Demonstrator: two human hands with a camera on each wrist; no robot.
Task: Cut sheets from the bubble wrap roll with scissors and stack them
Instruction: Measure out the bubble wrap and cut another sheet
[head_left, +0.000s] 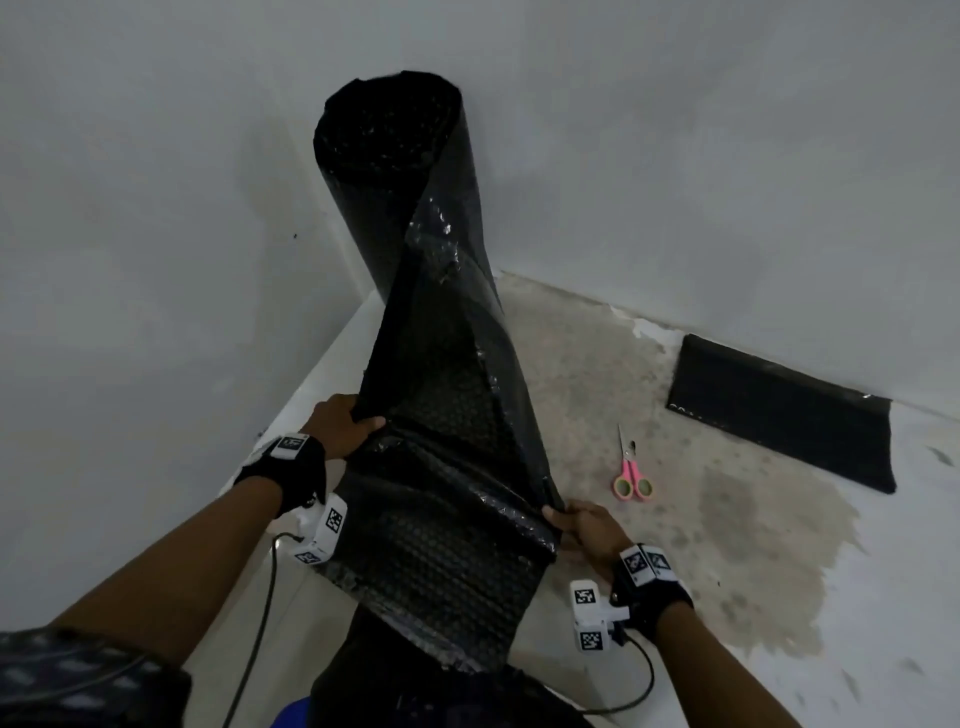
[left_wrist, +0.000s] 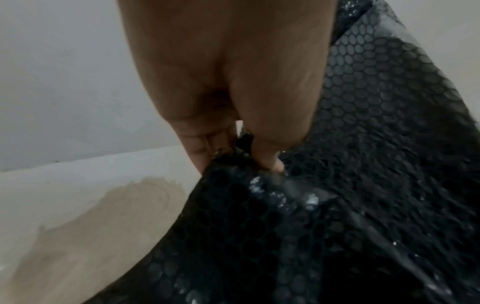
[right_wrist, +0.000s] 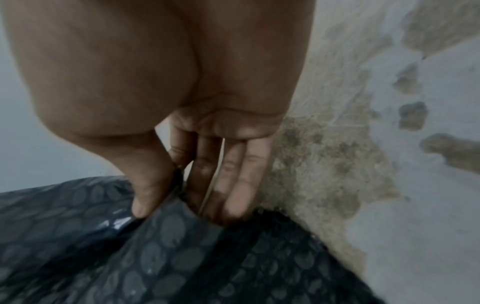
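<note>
Your left hand and right hand each pinch a side edge of the black bubble wrap sheet unrolled toward you; pull evenly so it stays square. Beyond stands the tall black bubble wrap roll in the corner; pink-handled scissors and a cut black sheet lie right on the stained grey floor

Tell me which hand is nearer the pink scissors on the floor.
Right. The right hand grips the bubble wrap edge just beside the scissors; the left hand holds the opposite edge, across the sheet.
</note>
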